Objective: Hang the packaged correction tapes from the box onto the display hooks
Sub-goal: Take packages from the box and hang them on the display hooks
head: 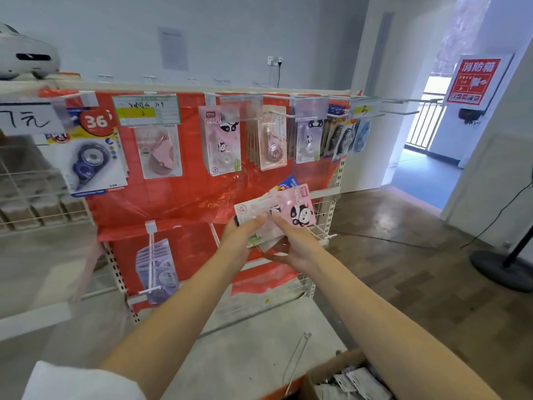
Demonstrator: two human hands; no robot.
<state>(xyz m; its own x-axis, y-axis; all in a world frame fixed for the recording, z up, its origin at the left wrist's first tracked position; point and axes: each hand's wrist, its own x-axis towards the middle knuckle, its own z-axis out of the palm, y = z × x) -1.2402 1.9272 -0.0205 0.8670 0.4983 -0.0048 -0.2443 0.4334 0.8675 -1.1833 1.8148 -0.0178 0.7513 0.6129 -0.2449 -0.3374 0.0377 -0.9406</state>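
Both hands hold a fanned bundle of packaged correction tapes [284, 207], pink cards with panda prints, in front of the red display rack [190, 197]. My left hand [240, 241] grips the bundle's lower left, thumb on the front. My right hand [291, 245] holds the lower right, index finger laid over the cards. Above hang filled display hooks [277, 113] with panda tapes [220, 141]. The cardboard box [343, 379] sits at the bottom right with more packets inside.
A blue tape pack [90, 160] hangs at the upper left. Purple packs [157, 274] hang on a lower hook. A loose hook [297, 359] leans by the box. A black stand base [501, 269] and cable lie on the floor at right.
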